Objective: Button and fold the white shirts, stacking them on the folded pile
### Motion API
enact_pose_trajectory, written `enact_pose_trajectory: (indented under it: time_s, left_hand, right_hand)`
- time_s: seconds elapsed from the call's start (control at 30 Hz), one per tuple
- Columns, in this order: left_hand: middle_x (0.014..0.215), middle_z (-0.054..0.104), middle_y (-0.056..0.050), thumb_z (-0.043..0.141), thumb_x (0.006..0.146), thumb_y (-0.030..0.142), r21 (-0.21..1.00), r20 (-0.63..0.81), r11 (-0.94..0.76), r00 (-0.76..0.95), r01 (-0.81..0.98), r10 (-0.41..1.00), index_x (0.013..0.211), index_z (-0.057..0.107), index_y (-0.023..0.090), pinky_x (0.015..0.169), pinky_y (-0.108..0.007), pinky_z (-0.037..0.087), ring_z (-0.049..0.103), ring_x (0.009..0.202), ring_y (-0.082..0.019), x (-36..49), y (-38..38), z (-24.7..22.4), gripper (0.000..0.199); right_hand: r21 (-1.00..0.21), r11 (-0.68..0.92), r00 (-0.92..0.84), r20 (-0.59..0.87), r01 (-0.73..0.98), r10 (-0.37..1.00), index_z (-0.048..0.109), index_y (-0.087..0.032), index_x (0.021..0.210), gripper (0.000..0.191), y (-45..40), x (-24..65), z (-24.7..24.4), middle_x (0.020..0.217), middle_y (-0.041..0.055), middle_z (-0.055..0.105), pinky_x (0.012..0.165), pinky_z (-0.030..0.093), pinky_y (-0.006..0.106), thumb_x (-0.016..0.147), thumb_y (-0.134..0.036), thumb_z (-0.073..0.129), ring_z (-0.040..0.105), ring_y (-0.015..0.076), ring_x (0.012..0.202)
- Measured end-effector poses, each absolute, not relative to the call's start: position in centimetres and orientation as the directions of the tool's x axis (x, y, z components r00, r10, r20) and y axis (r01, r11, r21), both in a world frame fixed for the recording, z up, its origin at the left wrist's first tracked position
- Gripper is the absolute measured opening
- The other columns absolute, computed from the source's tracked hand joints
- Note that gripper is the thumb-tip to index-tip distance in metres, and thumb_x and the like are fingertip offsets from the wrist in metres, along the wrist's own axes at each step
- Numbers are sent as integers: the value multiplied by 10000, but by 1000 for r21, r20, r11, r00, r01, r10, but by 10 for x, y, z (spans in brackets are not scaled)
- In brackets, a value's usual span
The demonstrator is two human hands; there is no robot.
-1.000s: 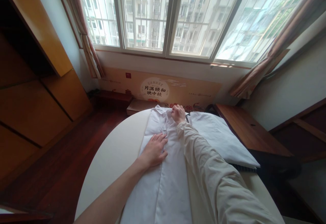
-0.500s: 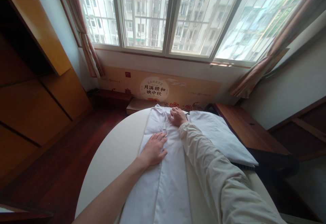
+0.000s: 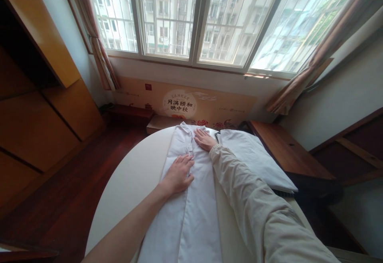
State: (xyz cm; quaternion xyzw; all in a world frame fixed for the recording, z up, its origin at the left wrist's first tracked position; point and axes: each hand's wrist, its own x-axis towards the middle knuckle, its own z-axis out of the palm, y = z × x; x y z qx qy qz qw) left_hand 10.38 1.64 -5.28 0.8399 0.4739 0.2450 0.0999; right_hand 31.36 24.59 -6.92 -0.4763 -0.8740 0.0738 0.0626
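A white collared shirt, folded into a long strip, lies on the round cream table with its collar at the far edge. My left hand rests on the middle of the strip, fingers stretched and thumb apart, beside the centre seam. Farther up, near the collar, my right hand lies flat on the cloth with its fingers extended. To the right, a folded white garment is stacked over something dark and striped, mostly hidden.
A wooden desk stands close on the right, behind the table. Beyond the far edge are a low cardboard box and a printed panel under the barred window. Wooden cabinets line the left.
My right hand, bent at the fingers near the collar before, has flattened and spread on the cloth. My left hand stays in the same place on the shirt. The view has shifted slightly.
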Motion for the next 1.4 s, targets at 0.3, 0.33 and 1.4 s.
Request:
enact_pose_trajectory:
  time_s: [0.3, 0.33, 1.4]
  left_hand:
    - [1648, 481, -74, 640, 908, 237, 414, 310, -524, 426, 744, 850, 1407, 600, 250, 1324, -507, 250, 383, 1553, -281, 103, 18, -54, 501]
    - [1650, 480, -72, 641, 908, 239, 415, 309, -520, 422, 746, 852, 1406, 600, 253, 1325, -510, 244, 383, 1554, -280, 103, 18, -54, 500]
    - [1776, 228, -66, 441, 1088, 544, 241, 68, -752, 762, 614, 644, 1726, 203, 296, 1341, -461, 201, 264, 1633, -279, 4, -53, -42, 725]
  right_hand:
    - [-183, 277, -259, 114, 943, 959, 349, -176, 1676, 785, 247, 315, -63, 1773, 150, 205, 1333, 79, 545, 1049, -648, 382, 145, 305, 1658]
    - [-177, 307, -286, 138, 935, 948, 347, -178, 1676, 763, 244, 313, -62, 1775, 141, 203, 1336, 70, 543, 1054, -617, 387, 135, 300, 1660]
    - [-318, 708, -738, 35, 631, 674, 239, -292, 1718, 678, -90, 386, -58, 1769, 71, 230, 1333, 166, 551, 1099, -497, 423, 199, 299, 1648]
